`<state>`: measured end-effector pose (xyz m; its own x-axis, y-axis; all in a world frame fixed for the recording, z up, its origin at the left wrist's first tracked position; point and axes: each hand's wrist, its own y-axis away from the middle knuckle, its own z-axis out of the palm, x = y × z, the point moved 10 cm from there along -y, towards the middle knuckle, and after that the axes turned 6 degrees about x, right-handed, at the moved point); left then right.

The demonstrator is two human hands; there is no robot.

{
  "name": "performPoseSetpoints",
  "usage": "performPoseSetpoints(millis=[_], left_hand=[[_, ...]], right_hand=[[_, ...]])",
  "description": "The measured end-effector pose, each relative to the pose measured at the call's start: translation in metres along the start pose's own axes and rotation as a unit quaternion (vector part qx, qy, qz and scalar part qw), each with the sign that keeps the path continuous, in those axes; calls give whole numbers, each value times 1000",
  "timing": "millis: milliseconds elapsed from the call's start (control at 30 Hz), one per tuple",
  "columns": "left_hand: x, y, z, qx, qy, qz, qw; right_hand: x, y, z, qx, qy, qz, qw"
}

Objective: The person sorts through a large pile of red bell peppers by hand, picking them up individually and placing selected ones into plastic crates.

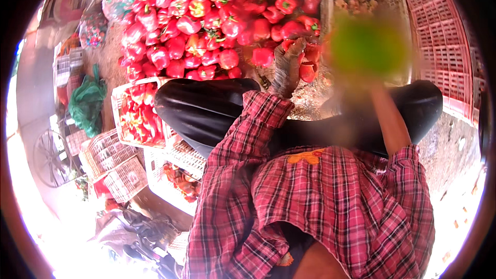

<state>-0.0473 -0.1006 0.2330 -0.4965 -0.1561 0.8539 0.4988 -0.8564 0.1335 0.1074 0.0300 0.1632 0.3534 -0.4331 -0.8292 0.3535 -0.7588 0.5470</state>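
My left hand [288, 70], in a dirty greyish glove, is closed on a red bell pepper [308, 71] that looks cut open. It is at the near right edge of a large heap of red bell peppers [206, 15], many with green stems. My right forearm [391, 119] reaches forward over my right knee. A blurred green-yellow patch [369, 46] covers my right hand, so its fingers and anything in them are hidden.
A pale tub [405, 0] with pepper scraps [356, 2] stands ahead right, beside a red plastic crate [439, 36]. To the left are a crate of red peppers [139, 116], white crates [124, 175] and a green net bag [87, 101]. My crossed legs [206, 106] frame the near side.
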Motion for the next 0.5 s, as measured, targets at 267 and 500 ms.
performPoseSetpoints(millis=[267, 500], left_hand=[[-37, 7, -35, -49, 370, -222, 901], [111, -54, -287, 104, -82, 32, 991]], right_hand=[[-28, 45, 79, -90, 39, 33, 995], [-70, 69, 118, -138, -42, 0, 990]])
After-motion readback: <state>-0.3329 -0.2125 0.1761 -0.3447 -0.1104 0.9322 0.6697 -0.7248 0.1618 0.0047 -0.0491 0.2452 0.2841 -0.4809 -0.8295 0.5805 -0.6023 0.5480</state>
